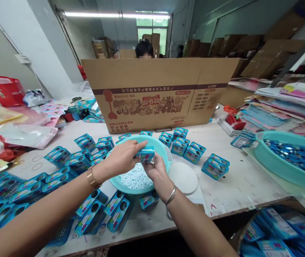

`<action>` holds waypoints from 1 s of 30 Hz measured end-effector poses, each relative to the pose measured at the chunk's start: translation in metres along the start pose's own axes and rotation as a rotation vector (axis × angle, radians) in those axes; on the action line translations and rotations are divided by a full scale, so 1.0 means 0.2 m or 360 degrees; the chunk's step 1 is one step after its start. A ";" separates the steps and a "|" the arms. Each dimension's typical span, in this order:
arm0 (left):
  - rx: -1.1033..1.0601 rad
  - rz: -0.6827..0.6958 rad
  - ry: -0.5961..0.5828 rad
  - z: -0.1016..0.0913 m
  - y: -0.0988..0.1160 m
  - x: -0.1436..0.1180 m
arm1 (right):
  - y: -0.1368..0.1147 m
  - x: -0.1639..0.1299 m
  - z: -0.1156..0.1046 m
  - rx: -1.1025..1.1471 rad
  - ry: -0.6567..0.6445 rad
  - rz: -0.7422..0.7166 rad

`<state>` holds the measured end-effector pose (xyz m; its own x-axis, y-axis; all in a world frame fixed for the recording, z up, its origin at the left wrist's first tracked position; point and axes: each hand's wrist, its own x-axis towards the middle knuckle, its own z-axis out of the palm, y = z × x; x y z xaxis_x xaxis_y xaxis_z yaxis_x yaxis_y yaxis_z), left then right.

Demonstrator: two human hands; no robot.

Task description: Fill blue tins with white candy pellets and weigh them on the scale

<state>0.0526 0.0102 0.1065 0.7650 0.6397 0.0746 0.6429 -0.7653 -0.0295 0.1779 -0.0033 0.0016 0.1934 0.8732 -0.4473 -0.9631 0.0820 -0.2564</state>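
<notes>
Teal basin [165, 157] | both grips [125, 155] [155, 169] pinch blue tin [145, 155] | tins crowd rim

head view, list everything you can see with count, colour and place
small tin: one, blue, held in both hands over the basin
basin: one, teal, table centre, holding white pellets
tins: many, blue, scattered around the basin
round lid: one, white, right of basin
cardboard box: one, brown, behind basin
second basin: one, teal, right edge, blue pieces inside
paper stacks: several, pastel, far right
left hand: gold bracelet
right hand: silver bangle
</notes>
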 end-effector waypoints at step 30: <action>-0.0502 0.0268 -0.0165 0.50 0.69 0.53 | -1.10 -0.38 -0.60 0.0153 0.0447 -0.0715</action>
<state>0.2262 -0.0212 0.0100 0.8693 0.4943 -0.0070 0.4766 -0.8342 0.2773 0.3967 -0.1460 -0.0110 0.6201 0.5812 -0.5269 -0.7844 0.4729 -0.4015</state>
